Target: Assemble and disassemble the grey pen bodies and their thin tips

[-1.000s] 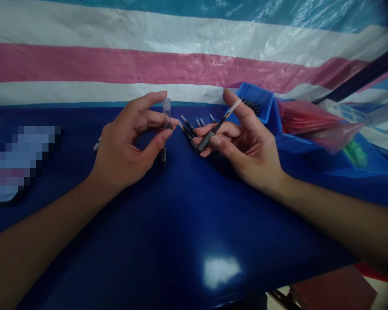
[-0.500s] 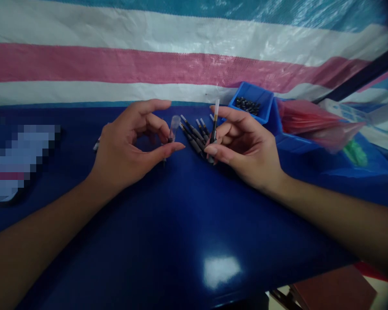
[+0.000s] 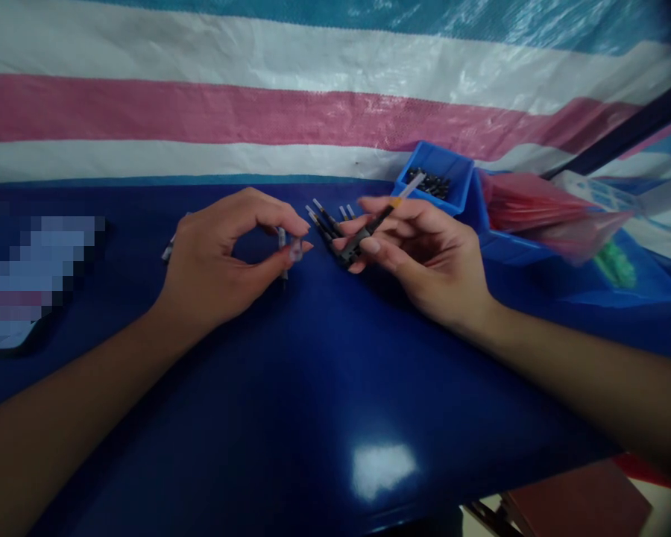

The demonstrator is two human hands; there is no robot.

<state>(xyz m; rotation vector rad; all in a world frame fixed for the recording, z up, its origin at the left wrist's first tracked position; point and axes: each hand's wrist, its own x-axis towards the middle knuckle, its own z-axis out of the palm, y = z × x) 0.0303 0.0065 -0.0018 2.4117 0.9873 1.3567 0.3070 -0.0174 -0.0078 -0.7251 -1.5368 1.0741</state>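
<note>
My left hand (image 3: 224,257) is closed, thumb and forefinger pinching a small clear plastic cap (image 3: 296,249), its round end towards me. Another slim clear-and-black piece (image 3: 282,242) shows just behind those fingers, and I cannot tell whether it is held. Opposite, my right hand (image 3: 433,242) is closed on a black pen-like part (image 3: 376,222) with a yellowish band and a clear, narrow tube at its upper end. The part tilts up to the right, its lower end towards my left hand. Behind it, several similar black pen-like parts (image 3: 325,216) lie on the blue table (image 3: 291,388).
A small blue bin (image 3: 465,179) with black pieces stands at the back right. Beside it, red plastic bags (image 3: 537,212) and a green bag (image 3: 616,265) lie in a larger blue bin. A pixelated flat object (image 3: 39,276) is at the left. Striped sheeting (image 3: 257,112) hangs behind.
The clear cap in my left hand has turned from upright to end-on towards me. The pen-like part in my right hand has tipped from upright to slanting right.
</note>
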